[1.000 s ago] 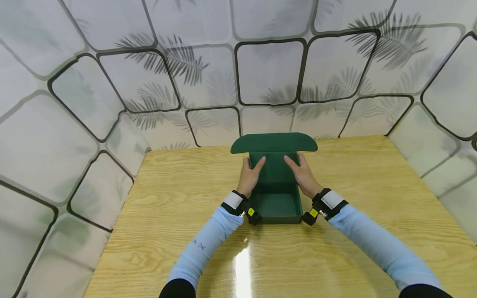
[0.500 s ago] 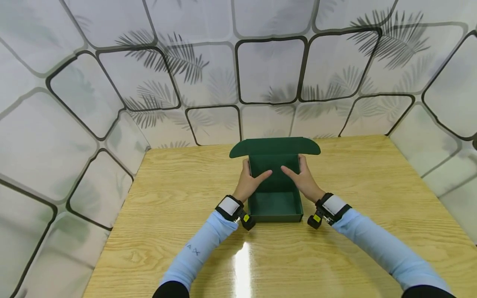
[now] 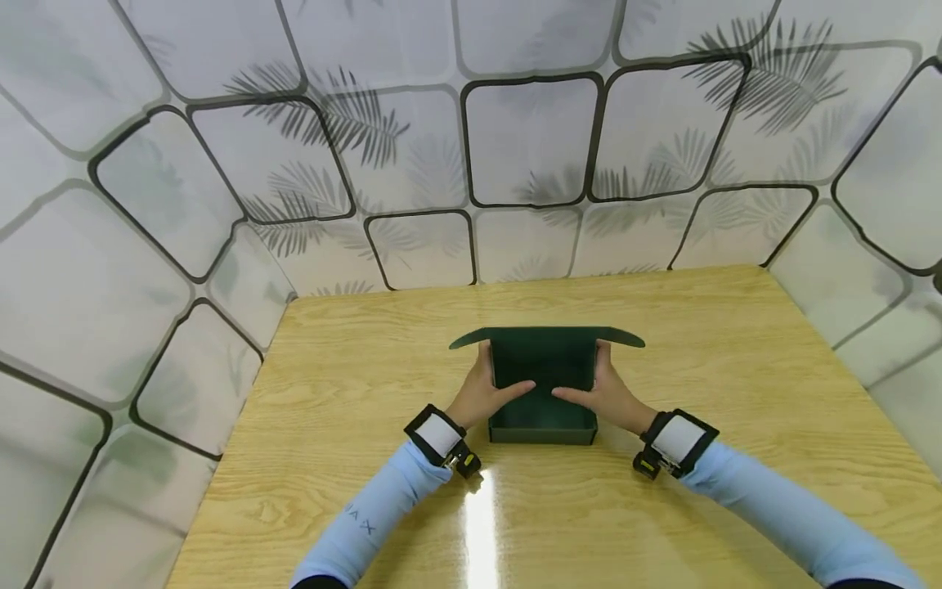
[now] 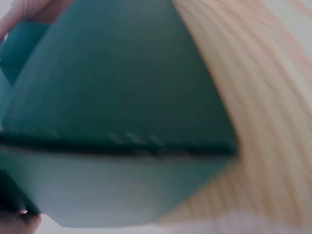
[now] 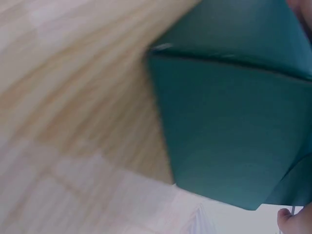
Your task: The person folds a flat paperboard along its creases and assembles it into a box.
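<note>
A dark green cardboard box (image 3: 542, 435) stands on the table, its hinged lid (image 3: 543, 352) tilted forward over the open inside. The lid's front flap spreads out at both top corners. My left hand (image 3: 480, 394) grips the lid's left edge, thumb across the inner face and fingers at the outside. On the opposite edge, my right hand (image 3: 616, 396) holds the lid the same way. The two thumbs point at each other with a small gap between. Blurred green box panels fill much of the left wrist view and the right wrist view.
A light wood table (image 3: 353, 360) lies under the box and reaches on all sides of it. Pale curtain walls (image 3: 530, 139) with dark outlines and leaf prints rise behind and at both sides. Light glares on the tabletop in front of the box.
Both hands have swung the lid forward and down, from leaning back to tilting over the box. The wrists have moved lower and farther apart, and the thumbs have slid inward.
</note>
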A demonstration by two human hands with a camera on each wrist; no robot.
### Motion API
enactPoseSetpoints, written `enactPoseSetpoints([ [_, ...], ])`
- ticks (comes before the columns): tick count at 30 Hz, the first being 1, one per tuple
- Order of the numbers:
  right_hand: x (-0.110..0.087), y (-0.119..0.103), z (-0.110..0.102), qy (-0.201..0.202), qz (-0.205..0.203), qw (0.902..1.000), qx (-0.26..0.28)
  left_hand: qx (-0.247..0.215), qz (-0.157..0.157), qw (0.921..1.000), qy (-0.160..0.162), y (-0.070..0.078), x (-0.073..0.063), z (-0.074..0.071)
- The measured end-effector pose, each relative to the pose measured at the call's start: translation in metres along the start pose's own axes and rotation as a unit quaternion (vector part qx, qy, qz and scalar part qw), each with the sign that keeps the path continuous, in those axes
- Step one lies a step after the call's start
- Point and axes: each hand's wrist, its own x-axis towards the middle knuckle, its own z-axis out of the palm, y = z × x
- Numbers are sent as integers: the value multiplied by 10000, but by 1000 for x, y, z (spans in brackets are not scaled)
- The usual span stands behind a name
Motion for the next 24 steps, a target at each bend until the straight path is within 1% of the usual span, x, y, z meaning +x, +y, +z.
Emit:
enactPoseSetpoints([
  [2, -5, 6, 1, -122, -727, 9965, -382, 398, 363, 9984, -171, -4, -4, 0],
  [3, -7, 9, 2, -156, -1144, 9919, -539, 587, 586, 9963, -223, -6, -5, -1],
  [5, -9, 15, 1, -165, -1952, 9769, -856, 885, 1124, 9893, -298, -12, -7, -1],
  [6, -9, 18, 1, -173, -2273, 9688, -974, 951, 1282, 9866, -343, -14, -8, -1],
  [9, -9, 26, -2, -262, -2998, 9469, -1132, 1236, 1595, 9781, -509, -22, -14, -1],
  [11, -9, 29, -4, -273, -3325, 9353, -1181, 1542, 1926, 9675, -546, -25, -18, -2],
  [12, -8, 31, -5, -245, -3451, 9303, -1214, 1751, 2081, 9607, -553, -23, -20, -4],
  [13, -8, 33, -6, -199, -3532, 9263, -1296, 1800, 2544, 9493, -410, -55, -6, 0],
  [14, -7, 35, -8, -157, -3568, 9231, -1422, 2034, 2976, 9324, -249, -89, 9, 4],
  [16, -4, 40, -9, -41, -3566, 9170, -1787, 2425, 3601, 9008, 43, -161, 42, 10],
  [17, -3, 42, -10, -9, -3534, 9133, -2025, 2608, 3755, 8893, 129, -196, 57, 13],
  [18, -2, 44, -11, 17, -3474, 9099, -2268, 2746, 3690, 8879, 96, -225, 70, 15],
  [19, -1, 46, -11, -12, -3394, 9077, -2467, 2893, 3720, 8819, 99, -256, 82, 18],
  [20, -1, 47, -12, -58, -3299, 9067, -2628, 3128, 3573, 8800, 65, -254, 79, 16],
  [21, -1, 47, -13, -121, -3185, 9073, -2743, 3122, 3563, 8806, 129, -246, 78, 14],
  [22, -2, 47, -15, -204, -3056, 9097, -2805, 3053, 3343, 8916, -64, -219, 68, 9],
  [23, -2, 47, -16, -303, -2932, 9127, -2829, 3009, 3017, 9042, -305, -184, 54, 3],
  [24, -1, 47, -18, -377, -2821, 9158, -2835, 2939, 2846, 9116, -399, -152, 43, -2],
])
